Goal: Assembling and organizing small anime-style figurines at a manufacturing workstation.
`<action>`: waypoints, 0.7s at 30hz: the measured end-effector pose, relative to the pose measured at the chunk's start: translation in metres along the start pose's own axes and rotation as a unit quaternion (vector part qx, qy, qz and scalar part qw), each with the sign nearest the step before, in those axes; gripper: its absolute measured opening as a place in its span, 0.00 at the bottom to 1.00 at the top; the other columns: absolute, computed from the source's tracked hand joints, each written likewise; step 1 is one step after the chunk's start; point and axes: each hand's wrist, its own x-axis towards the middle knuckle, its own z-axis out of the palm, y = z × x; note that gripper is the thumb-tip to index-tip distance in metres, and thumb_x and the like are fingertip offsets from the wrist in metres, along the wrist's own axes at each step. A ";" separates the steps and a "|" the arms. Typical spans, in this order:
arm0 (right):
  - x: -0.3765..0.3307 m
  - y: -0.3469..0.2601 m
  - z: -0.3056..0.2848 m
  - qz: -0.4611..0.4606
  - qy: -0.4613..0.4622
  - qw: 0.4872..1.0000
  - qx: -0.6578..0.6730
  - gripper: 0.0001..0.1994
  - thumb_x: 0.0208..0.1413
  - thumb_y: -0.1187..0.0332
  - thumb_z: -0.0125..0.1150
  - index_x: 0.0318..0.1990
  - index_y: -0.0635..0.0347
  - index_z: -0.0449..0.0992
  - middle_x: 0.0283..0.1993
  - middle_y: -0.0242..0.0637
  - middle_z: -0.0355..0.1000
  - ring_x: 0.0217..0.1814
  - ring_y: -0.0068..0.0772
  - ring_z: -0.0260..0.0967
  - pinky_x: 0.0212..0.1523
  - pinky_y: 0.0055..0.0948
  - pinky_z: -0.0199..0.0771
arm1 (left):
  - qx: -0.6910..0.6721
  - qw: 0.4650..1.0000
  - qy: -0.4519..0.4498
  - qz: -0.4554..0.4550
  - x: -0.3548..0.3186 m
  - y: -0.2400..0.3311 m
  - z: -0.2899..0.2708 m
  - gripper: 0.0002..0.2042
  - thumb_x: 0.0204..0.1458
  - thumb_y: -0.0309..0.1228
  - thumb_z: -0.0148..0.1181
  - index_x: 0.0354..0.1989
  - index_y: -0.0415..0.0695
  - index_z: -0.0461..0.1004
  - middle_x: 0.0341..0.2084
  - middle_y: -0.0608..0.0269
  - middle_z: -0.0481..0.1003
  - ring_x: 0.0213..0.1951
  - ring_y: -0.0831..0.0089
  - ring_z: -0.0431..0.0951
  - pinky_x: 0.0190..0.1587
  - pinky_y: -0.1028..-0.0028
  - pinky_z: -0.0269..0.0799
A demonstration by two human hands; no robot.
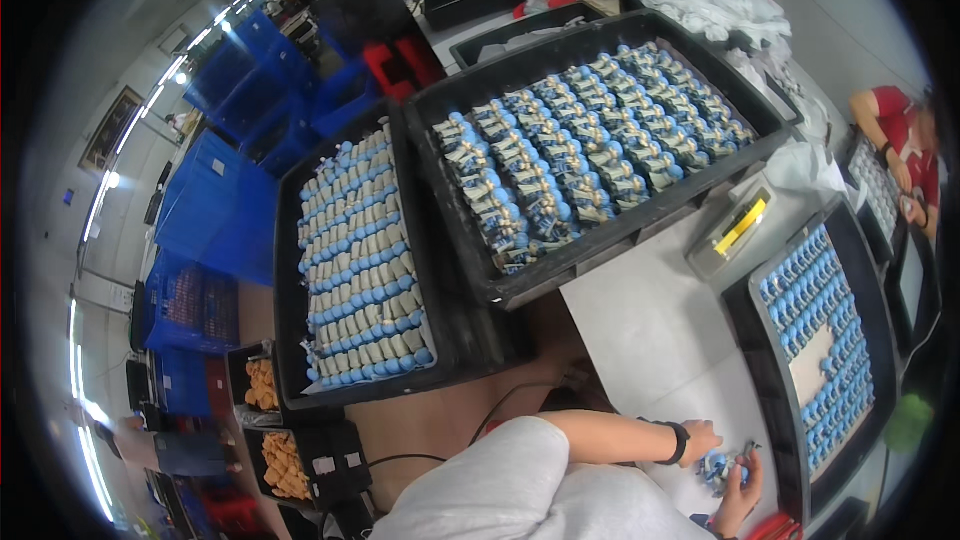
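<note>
My left hand (pixel 702 441), with a dark band at its wrist, is closed over the white table (pixel 640 340), its fingers curled. What it holds, if anything, is hidden. Opposite it, my right hand (pixel 739 500) pinches a small blue figurine (pixel 744 474) between thumb and fingers. Small blue-and-white figurines (pixel 714 466) lie bunched between the two hands; their detail is too small to make out. Just beyond, a black tray (pixel 742 312) holds rows of blue figurines, with a bare patch of pale liner showing in the middle.
Two large black trays (pixel 490 292) (pixel 290 280) of figurines in rows stand to the left. A clear bin (pixel 705 255) with a yellow strip sits on the table. Orange pieces (pixel 287 465) fill low boxes. Blue crates (pixel 205 200) are stacked behind. A co-worker in red (pixel 915 155) sits at far right.
</note>
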 end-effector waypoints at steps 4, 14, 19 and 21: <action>0.014 -0.012 0.004 -0.046 0.003 0.998 0.034 0.20 0.53 0.74 0.51 0.55 0.64 0.60 0.42 0.35 0.65 0.42 0.21 0.60 0.42 0.18 0.60 | -0.213 0.977 0.026 0.007 -0.043 0.002 -0.101 0.19 0.25 0.24 0.62 0.30 0.44 0.65 0.26 0.49 0.68 0.30 0.51 0.70 0.30 0.60 0.66; 0.033 -0.050 0.029 -0.023 0.001 1.000 0.007 0.19 0.53 0.73 0.51 0.54 0.63 0.62 0.41 0.32 0.65 0.36 0.18 0.60 0.34 0.14 0.59 | 0.064 0.968 0.176 -0.165 -0.216 -0.090 -0.374 0.19 0.28 0.31 0.63 0.33 0.44 0.68 0.26 0.54 0.72 0.32 0.57 0.73 0.34 0.64 0.67; 0.033 -0.064 0.039 -0.025 0.006 1.000 0.010 0.19 0.53 0.72 0.52 0.53 0.63 0.63 0.41 0.32 0.65 0.36 0.18 0.60 0.34 0.14 0.60 | 0.125 0.961 -0.005 -0.245 -0.221 -0.148 -0.365 0.19 0.27 0.31 0.65 0.31 0.44 0.68 0.22 0.53 0.72 0.31 0.56 0.73 0.32 0.63 0.67; 0.035 -0.064 0.040 -0.020 0.014 1.000 0.011 0.19 0.53 0.71 0.52 0.53 0.63 0.63 0.41 0.32 0.65 0.37 0.19 0.61 0.35 0.15 0.61 | 0.144 0.953 -0.064 -0.260 -0.218 -0.155 -0.357 0.18 0.28 0.30 0.64 0.31 0.43 0.67 0.21 0.53 0.72 0.31 0.56 0.74 0.32 0.63 0.67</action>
